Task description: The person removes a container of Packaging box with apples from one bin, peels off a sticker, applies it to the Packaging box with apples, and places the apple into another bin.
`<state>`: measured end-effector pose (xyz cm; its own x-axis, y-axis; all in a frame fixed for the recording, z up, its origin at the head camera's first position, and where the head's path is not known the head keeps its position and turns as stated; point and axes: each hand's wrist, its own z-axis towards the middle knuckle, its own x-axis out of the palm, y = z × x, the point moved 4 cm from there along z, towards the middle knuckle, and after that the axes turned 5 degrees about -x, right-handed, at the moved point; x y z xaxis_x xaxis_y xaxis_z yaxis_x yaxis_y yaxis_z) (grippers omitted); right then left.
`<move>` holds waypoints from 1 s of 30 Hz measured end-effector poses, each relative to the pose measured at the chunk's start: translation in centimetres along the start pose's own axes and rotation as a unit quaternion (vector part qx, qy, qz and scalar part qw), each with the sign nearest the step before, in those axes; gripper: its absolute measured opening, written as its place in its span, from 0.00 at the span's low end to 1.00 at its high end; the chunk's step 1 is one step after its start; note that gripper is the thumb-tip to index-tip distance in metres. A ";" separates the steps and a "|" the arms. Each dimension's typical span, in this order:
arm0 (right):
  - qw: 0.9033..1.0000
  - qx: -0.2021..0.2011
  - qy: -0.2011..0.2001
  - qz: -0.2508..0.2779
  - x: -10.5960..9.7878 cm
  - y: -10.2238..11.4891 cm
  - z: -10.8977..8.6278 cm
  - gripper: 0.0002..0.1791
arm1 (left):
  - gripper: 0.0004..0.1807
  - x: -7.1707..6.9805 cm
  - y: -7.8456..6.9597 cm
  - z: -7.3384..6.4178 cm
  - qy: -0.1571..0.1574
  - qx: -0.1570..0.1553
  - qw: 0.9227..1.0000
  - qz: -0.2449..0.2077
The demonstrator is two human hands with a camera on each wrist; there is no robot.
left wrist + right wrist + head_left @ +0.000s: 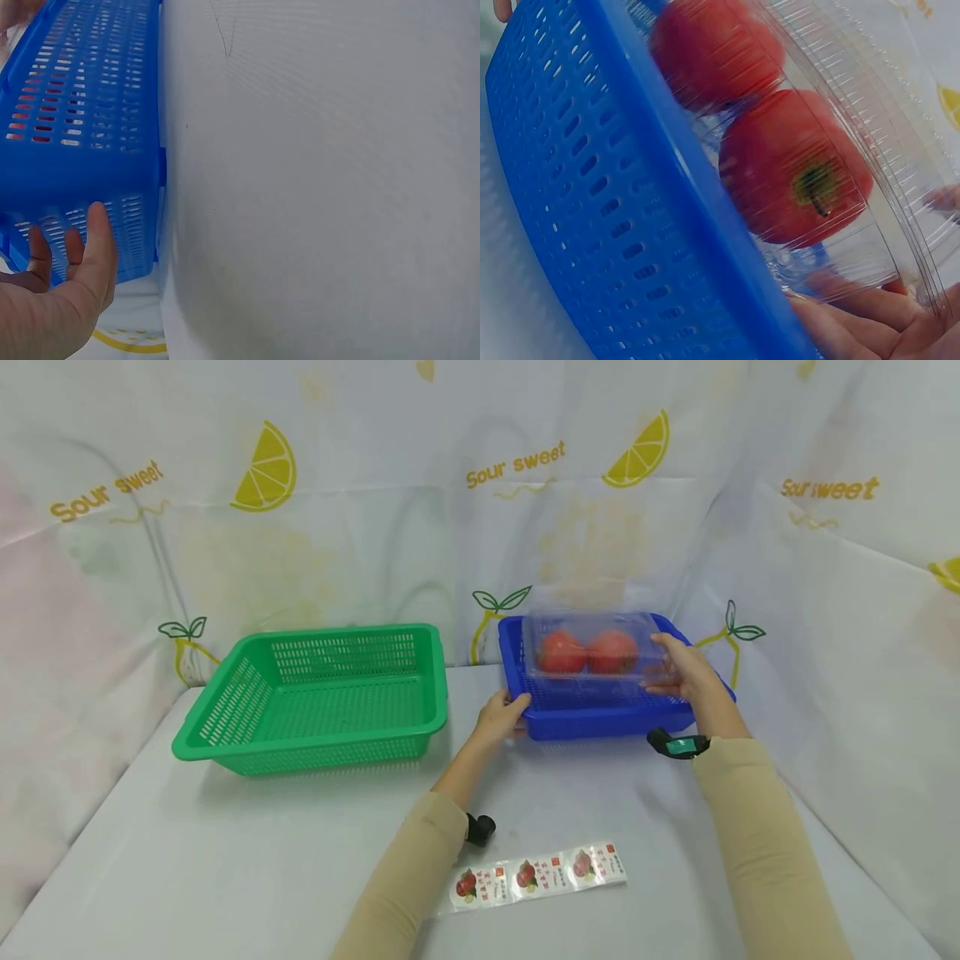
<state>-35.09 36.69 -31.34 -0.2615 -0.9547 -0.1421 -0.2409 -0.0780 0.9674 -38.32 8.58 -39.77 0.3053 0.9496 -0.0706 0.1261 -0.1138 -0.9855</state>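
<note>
My right hand [681,670] grips the right end of a clear plastic fruit box [877,142] that overlaps the blue basket [607,725] in the head view. Inside the box sit two red, apple-like fruits [613,652]; the right wrist view shows a short stem in a greenish hollow on one. My left hand [501,717] is at the basket's front left corner. In the left wrist view its fingers [96,240] are spread against the basket's slotted end wall, the longest one nearly straight.
A green basket [311,739] with slotted walls stands to the left on the white table [247,860]. A strip of fruit stickers [536,875] lies near the front, between my forearms. A printed cloth [360,543] hangs behind and along the sides.
</note>
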 end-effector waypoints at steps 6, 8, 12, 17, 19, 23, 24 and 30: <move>1.000 -0.015 0.004 0.004 0.3 1.0 -0.8 0.32 | 0.18 -0.2 -0.3 -0.2 -0.007 0.002 1.000 0.020; 1.000 -0.019 0.007 0.002 0.5 1.3 -1.1 0.31 | 0.17 -0.3 -0.5 -0.2 -0.011 0.003 1.000 0.029; 1.000 -0.026 0.016 -0.002 0.7 1.6 -1.7 0.27 | 0.16 -0.4 -0.7 -0.1 -0.021 0.007 0.999 0.049; 0.999 -0.022 0.027 -0.002 0.9 1.7 -2.2 0.29 | 0.16 -0.4 -0.7 -0.1 -0.020 0.006 0.998 0.064; 0.999 -0.017 0.029 -0.002 1.0 1.7 -2.3 0.34 | 0.17 -0.4 -0.7 -0.1 -0.020 0.005 0.997 0.076; 0.999 -0.018 0.037 0.009 1.1 1.8 -2.6 0.29 | 0.23 -0.5 -0.8 -0.5 -0.026 0.013 0.992 0.120; 0.999 -0.019 0.043 0.015 1.2 1.8 -2.8 0.26 | 0.24 -0.6 -0.9 -0.6 -0.032 0.019 0.990 0.136; 0.997 -0.027 0.061 0.029 1.4 2.3 -3.6 0.24 | 0.22 -1.7 -2.1 -1.7 -0.061 0.041 0.979 0.188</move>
<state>-32.67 34.13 -28.59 -0.1561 -0.9858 -0.0625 -0.1764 -0.0344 0.9837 -37.49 6.72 -37.36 0.2002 0.8735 -0.4438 -0.0520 -0.4429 -0.8951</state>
